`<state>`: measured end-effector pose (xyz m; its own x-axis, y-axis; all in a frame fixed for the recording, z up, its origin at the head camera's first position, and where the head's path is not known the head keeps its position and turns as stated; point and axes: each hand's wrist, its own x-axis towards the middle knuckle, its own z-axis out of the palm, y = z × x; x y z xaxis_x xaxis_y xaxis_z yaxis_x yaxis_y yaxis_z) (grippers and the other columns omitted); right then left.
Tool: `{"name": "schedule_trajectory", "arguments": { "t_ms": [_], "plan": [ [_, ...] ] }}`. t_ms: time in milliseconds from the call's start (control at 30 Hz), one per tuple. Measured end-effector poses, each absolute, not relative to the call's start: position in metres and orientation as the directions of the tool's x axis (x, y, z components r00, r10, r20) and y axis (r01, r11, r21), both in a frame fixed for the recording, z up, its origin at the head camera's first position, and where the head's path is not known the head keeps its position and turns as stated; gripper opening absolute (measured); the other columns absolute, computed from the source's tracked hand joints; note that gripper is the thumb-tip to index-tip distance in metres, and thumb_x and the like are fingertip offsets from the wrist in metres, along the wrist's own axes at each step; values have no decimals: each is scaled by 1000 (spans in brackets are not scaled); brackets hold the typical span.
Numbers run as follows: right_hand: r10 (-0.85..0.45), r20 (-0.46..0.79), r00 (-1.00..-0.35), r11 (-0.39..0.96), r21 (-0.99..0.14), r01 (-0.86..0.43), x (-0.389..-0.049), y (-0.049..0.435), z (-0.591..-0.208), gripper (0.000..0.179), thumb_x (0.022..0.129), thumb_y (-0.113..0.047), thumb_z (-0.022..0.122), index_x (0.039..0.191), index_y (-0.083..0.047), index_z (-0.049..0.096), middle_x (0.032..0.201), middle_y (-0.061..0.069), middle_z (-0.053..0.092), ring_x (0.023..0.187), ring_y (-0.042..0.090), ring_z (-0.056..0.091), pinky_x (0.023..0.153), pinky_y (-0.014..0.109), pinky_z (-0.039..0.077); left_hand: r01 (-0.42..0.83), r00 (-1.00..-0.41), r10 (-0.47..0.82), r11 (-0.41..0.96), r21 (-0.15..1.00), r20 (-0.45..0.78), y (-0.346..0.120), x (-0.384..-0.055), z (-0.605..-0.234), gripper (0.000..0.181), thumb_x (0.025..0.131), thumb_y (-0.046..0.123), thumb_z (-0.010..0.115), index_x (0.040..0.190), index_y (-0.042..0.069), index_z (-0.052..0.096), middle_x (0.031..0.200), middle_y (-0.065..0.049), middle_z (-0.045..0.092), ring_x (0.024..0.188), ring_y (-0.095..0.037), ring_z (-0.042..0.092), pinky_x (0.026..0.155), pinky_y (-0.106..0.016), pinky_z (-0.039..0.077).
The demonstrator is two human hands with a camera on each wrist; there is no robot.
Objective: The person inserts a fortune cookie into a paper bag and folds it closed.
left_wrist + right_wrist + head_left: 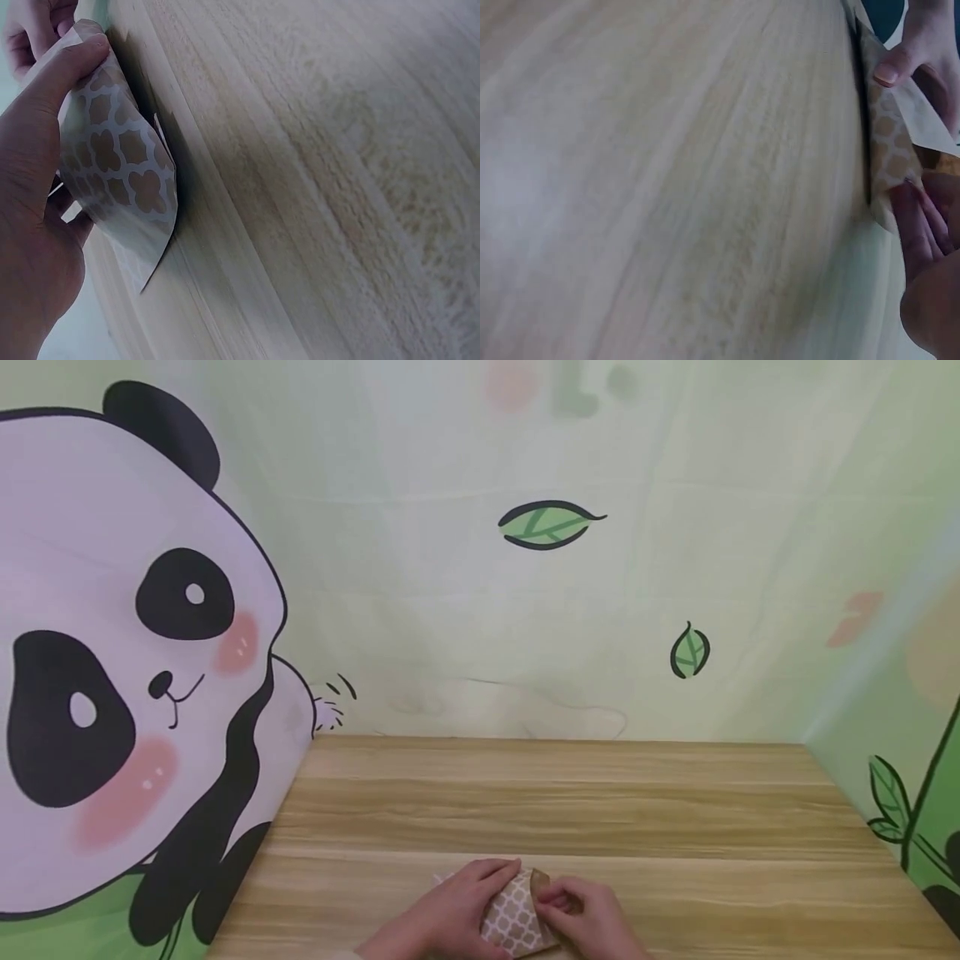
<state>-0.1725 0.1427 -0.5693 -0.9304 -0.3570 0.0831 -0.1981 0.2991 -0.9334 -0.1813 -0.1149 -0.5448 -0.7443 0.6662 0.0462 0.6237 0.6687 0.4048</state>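
Between the two hands at the table's front is a piece of tan paper (513, 912) with a white lattice pattern, bent and folded. My left hand (461, 910) grips it from the left; in the left wrist view the thumb lies over the patterned face while other fingers reach behind. On the opposite side my right hand (591, 914) pinches the brown edge between thumb and curled fingers. The right wrist view has the paper (891, 142) bowed, a plain white flap (922, 116) standing out from the patterned side. Its underside is mostly hidden.
The wood-grain table (570, 802) runs back to a pale green cloth backdrop (420, 568). A large panda (75, 568) is printed on the left side, with leaves (547, 525) on the back and more plants on the right.
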Motion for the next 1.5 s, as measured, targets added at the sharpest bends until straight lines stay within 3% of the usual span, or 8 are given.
{"name": "schedule_trajectory", "arguments": {
  "t_ms": [300,533,633,1000,1200,1367,1500],
  "plan": [
    [-433,-75,-898,225,-974,-27,-170,152,-554,34,104,-25,73,118,6,77,111,17,79,98,13,76,82,21,60,635,-740,668,660,400,72,-117,-181,-546,107,80,55,89,164,9,42,160,-9,51,143,-23,51,115,-39,49],
    [-518,-160,-840,16,-984,177,-168,145,-555,44,110,-21,63,125,20,66,117,25,76,103,23,77,88,34,64,657,-725,682,640,399,99,-116,-182,-546,106,80,53,90,163,7,43,159,-10,52,142,-23,53,114,-39,49],
    [-511,-177,-841,-6,-978,209,-169,148,-554,45,111,-22,61,126,20,65,119,26,75,104,23,77,90,35,63,650,-730,678,649,396,86,-115,-183,-546,106,80,55,90,164,9,43,159,-8,51,142,-23,53,114,-40,49],
    [-525,-139,-840,-10,-986,169,-177,154,-543,44,112,-19,57,128,22,61,121,33,72,105,24,77,91,35,62,650,-734,671,649,395,105,-112,-187,-549,107,78,53,91,164,11,43,157,-6,54,139,-20,54,112,-38,50],
    [-493,-91,-865,11,-995,98,-182,168,-535,43,112,-15,56,131,24,58,125,36,69,113,34,75,93,35,61,600,-769,630,656,457,106,-110,-186,-546,111,74,52,93,165,15,41,157,-3,53,139,-20,54,113,-41,50],
    [-424,-13,-906,156,-986,-59,-189,185,-530,43,107,-16,66,130,21,63,123,32,72,108,27,77,92,31,62,550,-814,561,658,514,152,-110,-183,-547,116,72,51,95,168,22,37,158,-1,51,136,-21,55,110,-45,52],
    [-401,26,-916,270,-952,-145,-193,191,-524,42,105,-20,70,128,14,68,123,26,74,106,29,77,88,28,63,512,-849,482,651,560,216,-108,-180,-548,120,72,52,95,170,29,30,159,-1,50,133,-22,57,106,-48,54]
  ]
}}
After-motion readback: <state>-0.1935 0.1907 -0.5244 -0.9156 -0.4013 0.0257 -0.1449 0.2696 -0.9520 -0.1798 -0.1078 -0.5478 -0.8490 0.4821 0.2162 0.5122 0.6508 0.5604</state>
